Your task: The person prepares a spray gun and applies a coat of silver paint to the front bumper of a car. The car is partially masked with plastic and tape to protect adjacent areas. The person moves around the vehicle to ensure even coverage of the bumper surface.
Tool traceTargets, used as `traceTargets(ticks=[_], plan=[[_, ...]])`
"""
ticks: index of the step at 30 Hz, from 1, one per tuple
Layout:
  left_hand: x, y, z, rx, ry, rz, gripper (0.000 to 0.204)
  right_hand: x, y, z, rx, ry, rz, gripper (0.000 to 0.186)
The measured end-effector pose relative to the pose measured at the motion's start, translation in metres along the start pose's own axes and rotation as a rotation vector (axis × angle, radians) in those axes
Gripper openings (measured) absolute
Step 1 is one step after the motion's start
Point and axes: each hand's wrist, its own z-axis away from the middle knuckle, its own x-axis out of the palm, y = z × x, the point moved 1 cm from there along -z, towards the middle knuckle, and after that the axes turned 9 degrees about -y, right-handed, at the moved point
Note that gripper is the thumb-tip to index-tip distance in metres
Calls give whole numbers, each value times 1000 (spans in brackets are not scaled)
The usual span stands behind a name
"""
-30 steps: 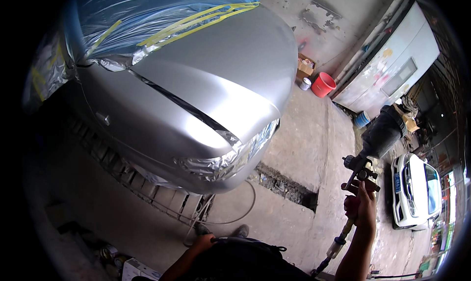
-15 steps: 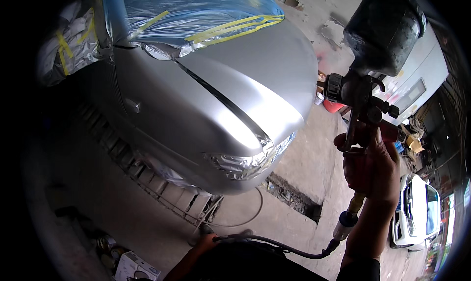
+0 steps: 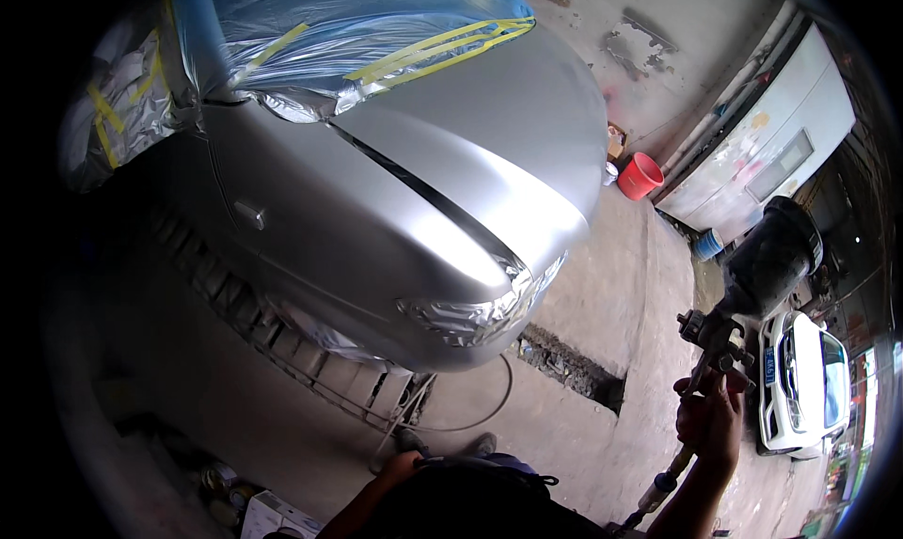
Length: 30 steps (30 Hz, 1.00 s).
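My right hand [image 3: 710, 421] grips a spray gun [image 3: 720, 341] with a large dark cup [image 3: 776, 257] on top. The gun is held out to the right, apart from the car, its nozzle pointing left. Below the grip, a fitting [image 3: 657, 490] joins it to the air hose. Low in the middle, my left hand [image 3: 403, 466] is closed on the hose beside my body; its fingers are mostly hidden. In front stands a car with a matte silver fender [image 3: 376, 229] and hood. Foil masks the headlight [image 3: 461, 318], and blue film [image 3: 376, 22] with yellow tape covers the windshield.
A slatted rack [image 3: 273, 313] lies along the car's side, and a hose loops [image 3: 503, 398] on the floor. Beyond the bumper is a floor trench [image 3: 574, 374]. A red bucket [image 3: 641, 176], a leaning white panel [image 3: 767, 144] and a white car [image 3: 800, 388] are at right.
My right hand has lowered the spray gun and drawn it away from the hood, bringing the red bucket into full view. My left hand has barely moved.
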Motion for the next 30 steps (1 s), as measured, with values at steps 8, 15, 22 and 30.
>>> traceTargets(ticks=[8,15,22,30], plan=[[16,2,-18,-5,-81,-53,31,-63,52,26,121,257,66,37],[27,47,-18,-170,-64,-186,29,-87,62,-19,-68,-403,-201,49],[95,70,-2,-308,66,-208,31,-143,85,-91,-59,-521,-166,57],[155,93,17,-504,183,-107,34,-231,142,-134,-57,-43,-31,48]])
